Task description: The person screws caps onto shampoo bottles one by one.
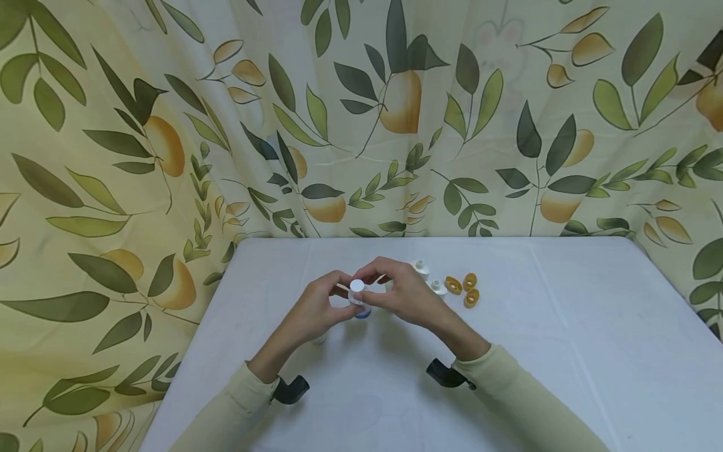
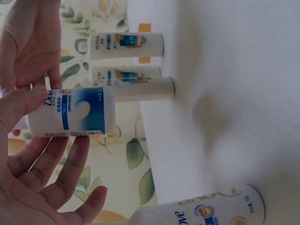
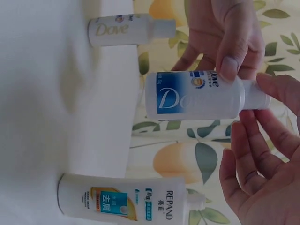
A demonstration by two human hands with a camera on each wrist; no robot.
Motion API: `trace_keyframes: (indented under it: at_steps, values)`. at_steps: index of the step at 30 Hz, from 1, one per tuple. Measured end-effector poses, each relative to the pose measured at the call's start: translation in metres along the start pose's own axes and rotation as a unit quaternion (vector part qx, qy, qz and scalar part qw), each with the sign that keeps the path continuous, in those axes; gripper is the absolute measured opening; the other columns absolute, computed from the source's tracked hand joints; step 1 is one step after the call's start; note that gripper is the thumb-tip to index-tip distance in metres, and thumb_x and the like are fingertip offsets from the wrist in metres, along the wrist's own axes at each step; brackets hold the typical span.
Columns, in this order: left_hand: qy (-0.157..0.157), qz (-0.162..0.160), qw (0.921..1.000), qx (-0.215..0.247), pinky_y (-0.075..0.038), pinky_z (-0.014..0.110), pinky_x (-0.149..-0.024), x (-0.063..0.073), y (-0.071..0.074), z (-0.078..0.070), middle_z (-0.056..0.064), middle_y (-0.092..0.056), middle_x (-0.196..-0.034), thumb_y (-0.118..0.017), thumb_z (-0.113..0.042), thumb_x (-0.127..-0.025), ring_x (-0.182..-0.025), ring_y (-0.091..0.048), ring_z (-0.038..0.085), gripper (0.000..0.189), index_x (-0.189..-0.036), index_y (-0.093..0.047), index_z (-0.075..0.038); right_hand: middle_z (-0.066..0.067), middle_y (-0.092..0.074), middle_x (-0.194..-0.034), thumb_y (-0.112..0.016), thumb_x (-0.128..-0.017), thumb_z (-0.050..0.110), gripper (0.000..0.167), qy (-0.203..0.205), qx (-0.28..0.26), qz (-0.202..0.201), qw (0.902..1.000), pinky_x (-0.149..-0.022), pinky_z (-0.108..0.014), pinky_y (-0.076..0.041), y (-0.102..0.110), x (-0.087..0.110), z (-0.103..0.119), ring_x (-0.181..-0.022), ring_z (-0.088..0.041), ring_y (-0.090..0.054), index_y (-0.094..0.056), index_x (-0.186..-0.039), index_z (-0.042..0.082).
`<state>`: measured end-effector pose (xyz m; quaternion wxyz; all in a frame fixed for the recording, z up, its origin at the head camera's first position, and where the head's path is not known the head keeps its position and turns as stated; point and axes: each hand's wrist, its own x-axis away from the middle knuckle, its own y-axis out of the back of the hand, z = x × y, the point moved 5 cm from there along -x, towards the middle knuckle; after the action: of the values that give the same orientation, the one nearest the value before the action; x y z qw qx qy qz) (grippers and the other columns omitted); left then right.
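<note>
A small white Dove bottle with a blue label (image 3: 176, 93) is held above the table between both hands. My left hand (image 1: 321, 304) grips the bottle's body, thumb on one side and fingers on the other. With thumb and fingertips, my right hand (image 1: 401, 294) pinches its white cap (image 1: 357, 285). The cap sits on the bottle's neck in the right wrist view. Close by on the table, another Dove bottle with gold lettering (image 3: 119, 29) stands upright, mostly hidden behind the left hand in the head view.
White Repand bottles (image 2: 126, 44) stand on the white-covered table (image 1: 536, 351), beyond the right hand. Right of them lie three brownish-orange oval rings (image 1: 453, 285). A leaf-and-fruit patterned curtain (image 1: 361, 157) hangs along the table's back and left side.
</note>
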<state>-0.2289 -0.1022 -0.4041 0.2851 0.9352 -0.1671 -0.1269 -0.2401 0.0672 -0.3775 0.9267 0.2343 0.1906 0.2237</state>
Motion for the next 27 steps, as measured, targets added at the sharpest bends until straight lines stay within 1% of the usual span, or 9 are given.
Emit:
trace_keyframes:
  at_steps: [3,5,8,12,15,18,21,27]
  values:
    - [-0.001,-0.004,1.0,-0.004,-0.057,0.041,-0.094,0.001,0.001,0.002,-0.004,-0.068,-0.113,-0.085,-0.017,-0.084,-0.104,-0.068,0.018,0.039,-0.117,-0.064,-0.012,0.008,-0.07,-0.107,-0.08,-0.089,0.022,0.024,-0.008,0.02,-0.002,0.9998,-0.093,-0.043,-0.054,-0.003,-0.001,0.0,-0.101,-0.016,-0.064,-0.073,-0.111,0.018]
    - [-0.003,-0.005,1.0,-0.005,-0.056,0.044,-0.094,0.001,0.001,0.004,-0.002,-0.068,-0.113,-0.085,-0.016,-0.084,-0.103,-0.068,0.019,0.039,-0.117,-0.064,-0.011,0.008,-0.069,-0.107,-0.08,-0.088,0.023,0.024,-0.016,0.025,-0.003,0.9996,-0.092,-0.041,-0.054,-0.005,-0.001,0.0,-0.1,-0.014,-0.063,-0.072,-0.111,0.019]
    - [-0.01,-0.007,0.9999,-0.008,-0.055,0.047,-0.095,0.001,0.002,0.006,-0.001,-0.068,-0.113,-0.084,-0.015,-0.084,-0.102,-0.068,0.021,0.039,-0.117,-0.064,-0.009,0.008,-0.069,-0.107,-0.08,-0.088,0.023,0.024,-0.027,0.018,0.001,0.9995,-0.093,-0.044,-0.054,-0.007,-0.002,-0.002,-0.102,-0.02,-0.064,-0.072,-0.11,0.02]
    - [-0.013,-0.004,0.9998,-0.011,-0.053,0.053,-0.098,0.002,0.002,0.009,0.0,-0.068,-0.113,-0.084,-0.014,-0.084,-0.104,-0.067,0.022,0.039,-0.117,-0.064,-0.009,0.009,-0.068,-0.107,-0.081,-0.088,0.023,0.022,-0.021,0.007,0.006,0.9997,-0.095,-0.047,-0.053,-0.01,-0.002,-0.005,-0.105,-0.025,-0.065,-0.071,-0.108,0.022]
    - [-0.012,0.0,0.9998,-0.016,-0.051,0.055,-0.099,0.004,0.003,0.011,-0.001,-0.069,-0.112,-0.084,-0.015,-0.084,-0.105,-0.066,0.021,0.038,-0.116,-0.065,-0.01,0.01,-0.068,-0.106,-0.081,-0.087,0.023,0.021,-0.014,0.0,0.008,0.9999,-0.094,-0.045,-0.053,-0.013,-0.003,-0.006,-0.103,-0.022,-0.064,-0.072,-0.106,0.023]
    - [-0.012,0.004,0.9996,-0.026,-0.051,0.052,-0.098,0.006,0.004,0.014,-0.004,-0.069,-0.11,-0.085,-0.016,-0.084,-0.104,-0.064,0.018,0.038,-0.116,-0.066,-0.012,0.009,-0.067,-0.105,-0.082,-0.087,0.022,0.02,-0.008,-0.012,0.008,0.9999,-0.094,-0.048,-0.053,-0.016,-0.003,-0.006,-0.102,-0.02,-0.064,-0.072,-0.105,0.022]
    - [-0.012,0.008,0.9993,-0.033,-0.051,0.048,-0.097,0.007,0.005,0.017,-0.006,-0.069,-0.108,-0.085,-0.016,-0.084,-0.104,-0.063,0.015,0.038,-0.116,-0.066,-0.013,0.009,-0.067,-0.105,-0.082,-0.087,0.021,0.02,-0.005,-0.016,0.006,0.9998,-0.093,-0.048,-0.053,-0.018,-0.003,-0.007,-0.101,-0.018,-0.063,-0.072,-0.104,0.022]
    - [-0.008,0.017,0.9993,-0.031,-0.053,0.054,-0.097,0.008,0.007,0.025,-0.008,-0.069,-0.106,-0.086,-0.014,-0.082,-0.103,-0.062,0.016,0.037,-0.113,-0.067,-0.014,0.01,-0.066,-0.104,-0.082,-0.087,0.023,0.019,-0.012,-0.004,0.009,0.9999,-0.093,-0.044,-0.053,-0.025,-0.006,-0.011,-0.1,-0.018,-0.063,-0.072,-0.103,0.024]
